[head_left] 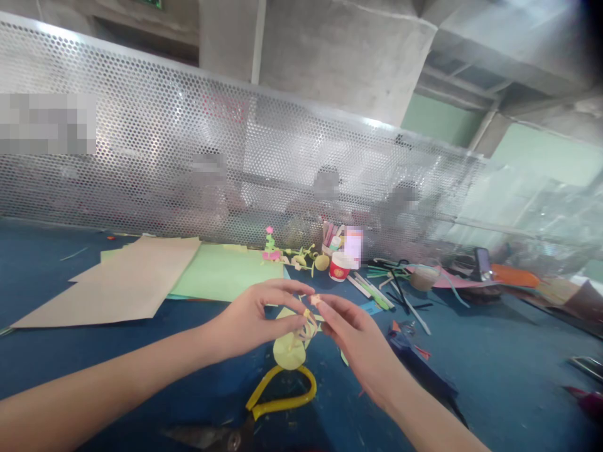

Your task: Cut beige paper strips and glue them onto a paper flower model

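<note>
Left grip: my forearm is slanting in from the left, thumb and forefinger pinching the curled paper piece.
Right grip: I am angling it up from the lower right, fingertips closing on what looks like a peach scrap.
Paper: thin pale strips are looping between my hands, above a flat, round yellow disc.
Scissors: yellow handles are lying nearest the disc on the blue table.
Beyond: green sheets and a red-and-white cup are sitting before a perforated screen.
Blocking: my fingers are partly covering the strips.
</note>
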Demonstrator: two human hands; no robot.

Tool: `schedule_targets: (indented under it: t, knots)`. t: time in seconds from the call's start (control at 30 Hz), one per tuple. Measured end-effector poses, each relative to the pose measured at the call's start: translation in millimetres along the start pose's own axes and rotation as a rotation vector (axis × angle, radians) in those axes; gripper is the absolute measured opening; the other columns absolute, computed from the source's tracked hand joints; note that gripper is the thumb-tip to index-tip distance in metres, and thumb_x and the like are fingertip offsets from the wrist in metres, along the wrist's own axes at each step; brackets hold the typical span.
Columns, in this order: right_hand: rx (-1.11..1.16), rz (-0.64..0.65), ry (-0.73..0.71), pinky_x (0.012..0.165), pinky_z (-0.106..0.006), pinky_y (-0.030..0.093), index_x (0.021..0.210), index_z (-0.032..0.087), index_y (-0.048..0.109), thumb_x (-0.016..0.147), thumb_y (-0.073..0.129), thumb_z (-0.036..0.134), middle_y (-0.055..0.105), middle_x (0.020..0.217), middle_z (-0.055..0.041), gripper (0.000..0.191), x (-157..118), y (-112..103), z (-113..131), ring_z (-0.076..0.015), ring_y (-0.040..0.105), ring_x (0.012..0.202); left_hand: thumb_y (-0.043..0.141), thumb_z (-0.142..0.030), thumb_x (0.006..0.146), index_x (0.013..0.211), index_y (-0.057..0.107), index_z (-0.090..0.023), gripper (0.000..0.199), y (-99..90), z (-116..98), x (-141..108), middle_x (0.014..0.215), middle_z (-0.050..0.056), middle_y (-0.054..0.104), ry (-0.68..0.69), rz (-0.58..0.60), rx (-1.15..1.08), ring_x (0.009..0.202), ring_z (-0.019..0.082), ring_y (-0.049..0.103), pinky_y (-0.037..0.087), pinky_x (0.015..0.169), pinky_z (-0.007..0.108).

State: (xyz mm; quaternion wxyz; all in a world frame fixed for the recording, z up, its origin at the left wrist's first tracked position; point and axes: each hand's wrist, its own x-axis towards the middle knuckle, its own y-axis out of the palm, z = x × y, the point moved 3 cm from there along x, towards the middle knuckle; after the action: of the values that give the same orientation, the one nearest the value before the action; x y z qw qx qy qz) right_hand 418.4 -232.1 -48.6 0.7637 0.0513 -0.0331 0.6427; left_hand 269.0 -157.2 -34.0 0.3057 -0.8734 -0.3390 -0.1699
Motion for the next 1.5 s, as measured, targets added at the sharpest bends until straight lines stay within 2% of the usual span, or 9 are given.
schedule_targets:
  t: [0.13, 0.2, 0.3, 0.8, 1.0, 1.5]
  knots:
    - [-0.403, -0.136, -0.271, 0.076, -0.03, 0.045, 0.093, 0.022, 0.063, 0.08, 0.057, 0.041, 0.06, 0.095, -0.005, 0.024, -6.5, -5.8, 15.1, -0.0192, 0.056, 0.085, 0.062, -0.028, 0.077, 0.085, 0.07, -0.021, 0.014, -2.6, 3.1, 0.4, 0.103, 0.005, 0.065, -0.028, -0.048, -0.024, 0.094, 0.018, 0.06, 0.047, 0.087, 0.032]
    - [-0.506, -0.144, -0.366, 0.075, -0.03, 0.046, 0.093, 0.023, 0.062, 0.082, 0.056, 0.038, 0.06, 0.097, -0.0053, 0.02, -10.8, -3.7, 19.7, -0.019, 0.056, 0.085, 0.063, -0.028, 0.076, 0.084, 0.07, -0.02, 0.014, -3.2, 4.6, 0.1, 0.099, 0.006, 0.066, -0.037, -0.07, -0.027, 0.093, 0.018, 0.06, 0.045, 0.088, 0.032]
    - [-0.586, -0.14, -0.425, 0.077, -0.029, 0.046, 0.093, 0.024, 0.062, 0.083, 0.056, 0.035, 0.061, 0.095, -0.0043, 0.016, -15.0, 1.8, 21.1, -0.018, 0.057, 0.085, 0.064, -0.029, 0.075, 0.084, 0.069, -0.018, 0.015, -3.2, 7.1, -1.3, 0.096, 0.006, 0.066, -0.072, -0.089, -0.046, 0.091, 0.018, 0.061, 0.046, 0.087, 0.032]
    - [-0.681, -0.215, -0.473, 0.07, -0.028, 0.047, 0.084, 0.022, 0.064, 0.077, 0.062, 0.033, 0.061, 0.084, -0.003, 0.013, -15.3, 8.6, 22.4, -0.0162, 0.057, 0.076, 0.065, -0.03, 0.074, 0.083, 0.069, -0.018, 0.016, -2.6, 8.8, -3.4, 0.096, 0.006, 0.065, -0.072, -0.098, -0.037, 0.091, 0.017, 0.06, 0.046, 0.086, 0.031]
    - [-0.675, -0.211, -0.493, 0.069, -0.027, 0.048, 0.084, 0.021, 0.064, 0.077, 0.062, 0.031, 0.06, 0.082, -0.0018, 0.012, -12.8, 10.5, 21.3, -0.0144, 0.057, 0.074, 0.065, -0.029, 0.074, 0.083, 0.069, -0.018, 0.015, -2.3, 9.5, -4.4, 0.097, 0.006, 0.065, -0.075, -0.094, -0.03, 0.093, 0.017, 0.059, 0.046, 0.088, 0.031]
    - [-0.664, -0.136, -0.437, 0.067, -0.028, 0.05, 0.082, 0.021, 0.064, 0.077, 0.062, 0.032, 0.062, 0.084, -0.0024, 0.013, -11.9, 9.9, 21.8, -0.0145, 0.057, 0.072, 0.065, -0.026, 0.073, 0.081, 0.07, -0.017, 0.013, -5.1, 5.7, -2.8, 0.098, 0.008, 0.065, -0.047, -0.112, 0.06, 0.096, 0.019, 0.059, 0.044, 0.089, 0.033]
